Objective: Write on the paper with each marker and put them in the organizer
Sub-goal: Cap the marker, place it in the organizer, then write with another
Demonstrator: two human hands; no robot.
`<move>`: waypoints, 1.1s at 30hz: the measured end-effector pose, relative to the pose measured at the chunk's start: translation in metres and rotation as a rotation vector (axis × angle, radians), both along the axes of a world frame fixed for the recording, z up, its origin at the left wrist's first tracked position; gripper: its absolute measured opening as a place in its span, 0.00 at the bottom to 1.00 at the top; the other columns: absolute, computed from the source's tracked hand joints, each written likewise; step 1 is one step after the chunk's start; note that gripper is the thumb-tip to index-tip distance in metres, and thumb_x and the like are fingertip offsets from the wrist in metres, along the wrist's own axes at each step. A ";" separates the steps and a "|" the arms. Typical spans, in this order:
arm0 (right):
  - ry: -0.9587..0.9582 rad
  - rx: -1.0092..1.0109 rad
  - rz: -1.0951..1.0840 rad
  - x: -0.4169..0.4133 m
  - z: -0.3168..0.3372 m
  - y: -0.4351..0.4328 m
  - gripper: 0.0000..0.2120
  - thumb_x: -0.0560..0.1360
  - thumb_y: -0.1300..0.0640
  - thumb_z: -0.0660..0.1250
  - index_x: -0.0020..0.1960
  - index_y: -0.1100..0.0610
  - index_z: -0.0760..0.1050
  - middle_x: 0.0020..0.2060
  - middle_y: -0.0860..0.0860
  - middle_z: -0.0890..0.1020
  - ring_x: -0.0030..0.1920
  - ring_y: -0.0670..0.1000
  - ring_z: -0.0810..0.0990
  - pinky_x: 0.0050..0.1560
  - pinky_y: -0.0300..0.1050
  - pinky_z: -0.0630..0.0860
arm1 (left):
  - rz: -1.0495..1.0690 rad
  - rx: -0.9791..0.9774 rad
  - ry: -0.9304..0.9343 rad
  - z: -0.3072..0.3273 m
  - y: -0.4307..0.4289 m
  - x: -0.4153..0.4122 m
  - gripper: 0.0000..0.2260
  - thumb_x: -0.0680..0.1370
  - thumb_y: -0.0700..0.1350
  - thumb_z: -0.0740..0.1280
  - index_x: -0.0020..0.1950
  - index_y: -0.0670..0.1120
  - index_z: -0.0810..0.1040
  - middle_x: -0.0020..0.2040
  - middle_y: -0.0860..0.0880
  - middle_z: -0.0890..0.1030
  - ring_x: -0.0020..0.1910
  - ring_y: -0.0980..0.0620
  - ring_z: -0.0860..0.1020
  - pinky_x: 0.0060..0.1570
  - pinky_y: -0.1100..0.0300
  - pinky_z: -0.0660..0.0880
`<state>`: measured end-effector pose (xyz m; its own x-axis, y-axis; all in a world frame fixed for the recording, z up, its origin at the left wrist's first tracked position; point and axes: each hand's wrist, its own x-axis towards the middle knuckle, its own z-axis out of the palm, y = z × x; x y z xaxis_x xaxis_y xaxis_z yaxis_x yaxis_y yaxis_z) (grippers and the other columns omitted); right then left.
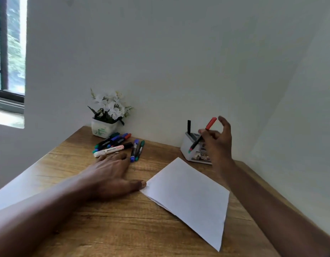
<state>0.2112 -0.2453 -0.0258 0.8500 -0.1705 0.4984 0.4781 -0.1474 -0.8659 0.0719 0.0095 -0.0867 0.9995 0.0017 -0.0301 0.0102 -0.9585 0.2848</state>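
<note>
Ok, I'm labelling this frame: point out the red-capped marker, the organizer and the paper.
red-capped marker [202,136]: head view, on its dark barrel, held in right hand.
organizer [185,147]: head view, on its white left wall.
paper [190,193]: head view, on the sheet's blank middle.

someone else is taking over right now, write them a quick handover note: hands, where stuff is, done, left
Right hand: holds a red-capped marker, tilted, over the organizer.
Left hand: flat on the table, thumb at the paper's left corner, fingertips by the loose markers.
Organizer: at the back right by the wall, one black marker already standing in it.
Paper: any writing on it is too faint to make out.
Done: apparently one marker stowed.
Left: drop the red one in, then write with and stow each of the loose markers lying by the flower pot.
</note>
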 end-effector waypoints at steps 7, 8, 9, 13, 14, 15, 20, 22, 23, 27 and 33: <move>-0.175 -0.265 -0.281 0.073 0.042 0.010 0.28 0.77 0.61 0.67 0.71 0.41 0.64 0.44 0.50 0.82 0.42 0.52 0.83 0.40 0.43 0.76 | -0.017 -0.020 0.017 0.000 0.003 0.005 0.46 0.73 0.76 0.58 0.83 0.53 0.53 0.84 0.52 0.51 0.82 0.50 0.51 0.80 0.48 0.50; -0.197 -0.320 -0.285 0.077 0.039 0.013 0.27 0.78 0.61 0.67 0.70 0.40 0.63 0.44 0.49 0.82 0.42 0.52 0.82 0.41 0.44 0.75 | -0.021 -0.018 0.010 -0.001 0.003 0.006 0.46 0.72 0.77 0.58 0.83 0.52 0.54 0.84 0.52 0.51 0.82 0.50 0.52 0.80 0.48 0.50; -0.210 -0.386 -0.283 0.080 0.035 0.016 0.27 0.78 0.62 0.66 0.69 0.39 0.63 0.44 0.48 0.82 0.41 0.52 0.82 0.42 0.46 0.76 | -0.024 -0.018 0.004 -0.002 0.004 0.007 0.46 0.72 0.77 0.58 0.83 0.52 0.54 0.84 0.52 0.51 0.82 0.50 0.52 0.80 0.48 0.50; -0.255 -0.724 -0.254 0.095 0.010 0.021 0.25 0.77 0.62 0.65 0.68 0.44 0.63 0.47 0.51 0.83 0.42 0.56 0.81 0.42 0.46 0.73 | -0.028 -0.019 0.008 -0.002 0.005 0.010 0.46 0.72 0.77 0.58 0.83 0.53 0.53 0.84 0.52 0.51 0.82 0.50 0.52 0.80 0.47 0.49; -0.249 -0.769 -0.245 0.099 0.006 0.021 0.23 0.76 0.61 0.66 0.67 0.45 0.64 0.46 0.52 0.83 0.43 0.55 0.81 0.41 0.45 0.72 | -0.028 -0.023 0.008 -0.002 0.005 0.010 0.46 0.72 0.76 0.58 0.83 0.53 0.53 0.84 0.52 0.51 0.82 0.50 0.52 0.80 0.47 0.49; -0.227 -0.793 -0.237 0.102 0.003 0.020 0.21 0.76 0.60 0.67 0.65 0.45 0.66 0.46 0.52 0.83 0.44 0.55 0.81 0.40 0.44 0.70 | -0.029 -0.025 0.006 -0.002 0.005 0.010 0.46 0.72 0.76 0.58 0.83 0.53 0.53 0.84 0.52 0.51 0.82 0.50 0.52 0.80 0.47 0.49; -0.141 -0.818 -0.202 0.108 0.000 0.013 0.19 0.74 0.58 0.69 0.63 0.45 0.72 0.46 0.51 0.84 0.45 0.53 0.82 0.41 0.44 0.71 | -0.030 -0.030 0.003 -0.002 0.005 0.011 0.46 0.72 0.76 0.59 0.83 0.54 0.53 0.84 0.52 0.52 0.82 0.50 0.52 0.80 0.47 0.49; -0.146 -0.829 -0.180 0.107 0.004 0.010 0.20 0.74 0.60 0.68 0.63 0.46 0.73 0.45 0.50 0.83 0.45 0.53 0.83 0.42 0.46 0.74 | -0.029 -0.030 0.007 -0.002 0.006 0.012 0.46 0.72 0.76 0.59 0.83 0.54 0.53 0.84 0.52 0.51 0.82 0.49 0.51 0.80 0.47 0.49; -0.148 -0.834 -0.168 0.106 0.006 0.009 0.21 0.73 0.62 0.67 0.64 0.47 0.73 0.46 0.51 0.82 0.45 0.54 0.82 0.43 0.47 0.76 | -0.030 -0.030 0.009 -0.002 0.006 0.012 0.46 0.72 0.76 0.59 0.83 0.54 0.52 0.84 0.52 0.51 0.82 0.49 0.51 0.80 0.47 0.49; -0.198 -0.752 -0.201 0.093 0.011 0.006 0.26 0.73 0.66 0.63 0.68 0.48 0.69 0.50 0.52 0.80 0.49 0.53 0.81 0.47 0.49 0.78 | -0.031 -0.025 0.010 -0.003 0.006 0.012 0.47 0.72 0.77 0.58 0.83 0.54 0.52 0.84 0.52 0.50 0.82 0.49 0.51 0.80 0.47 0.48; -0.540 -0.666 -0.187 0.040 0.008 0.016 0.18 0.74 0.64 0.65 0.61 0.50 0.74 0.45 0.47 0.80 0.47 0.47 0.80 0.46 0.43 0.76 | -0.028 -0.019 0.003 -0.003 0.006 0.012 0.46 0.72 0.77 0.59 0.83 0.54 0.53 0.84 0.51 0.51 0.82 0.48 0.51 0.80 0.46 0.49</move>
